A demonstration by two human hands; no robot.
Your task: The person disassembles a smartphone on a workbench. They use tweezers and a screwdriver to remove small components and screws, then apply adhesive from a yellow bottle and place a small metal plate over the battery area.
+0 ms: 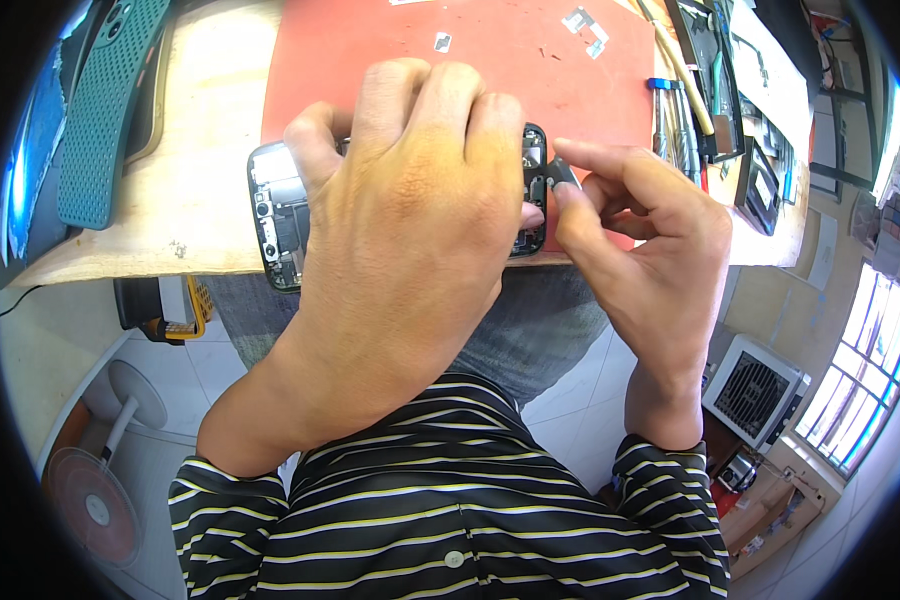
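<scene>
An opened smartphone (284, 222) with bare inner parts lies sideways at the near edge of the workbench. My left hand (420, 185) is wrapped over its middle and grips it, hiding most of the inside. At the phone's right end, my right hand (650, 215) pinches a small dark part (562, 174) between thumb and forefinger. That piece sits right beside the phone's edge; whether it is joined to the phone I cannot tell.
A red mat (360, 60) covers the middle of the wooden bench (210, 80). On it lie a small metal plate (442, 42) and thin silvery pieces (585, 30). Screwdrivers (672, 125) and trays stand right. A perforated teal phone case (110, 120) leans left.
</scene>
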